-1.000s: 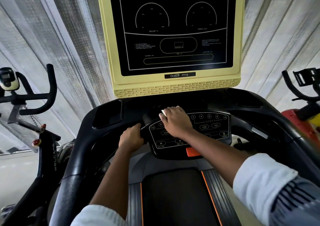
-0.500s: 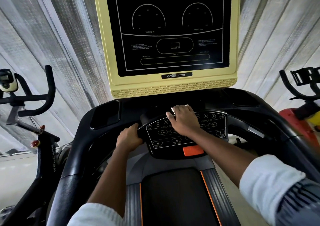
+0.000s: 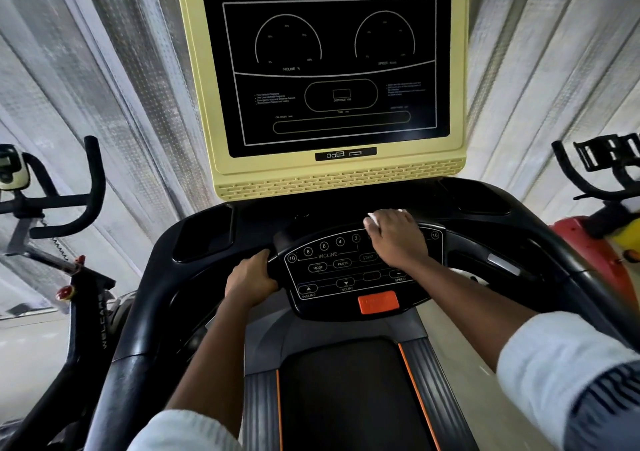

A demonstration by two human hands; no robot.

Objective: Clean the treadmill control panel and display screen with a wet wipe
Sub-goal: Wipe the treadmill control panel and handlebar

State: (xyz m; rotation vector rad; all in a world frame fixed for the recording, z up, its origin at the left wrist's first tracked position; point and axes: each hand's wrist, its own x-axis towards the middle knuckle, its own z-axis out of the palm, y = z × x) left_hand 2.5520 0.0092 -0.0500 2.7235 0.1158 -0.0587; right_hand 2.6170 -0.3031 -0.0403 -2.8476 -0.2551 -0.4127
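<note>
Pressing wipe (image 3: 372,218) onto panel (image 3: 332,277), top right, just left of the right-hand "10" key.
I see the right hand (image 3: 398,239) palm down, fingers laid fairly flat over the wipe, with only white edges showing past the fingertips. Its forearm crosses the panel's right side. Left hand (image 3: 250,279) has its fingers curled round the panel's left edge. Incline keys, MODE, PAUSE and START sit uncovered between the hands. Orange button (image 3: 378,302) at the panel's bottom edge, untouched. Screen (image 3: 329,70) stands above in a yellow frame (image 3: 194,87), dark with white gauge outlines. Belt (image 3: 346,398) below the panel, bike (image 3: 83,208) far left.
</note>
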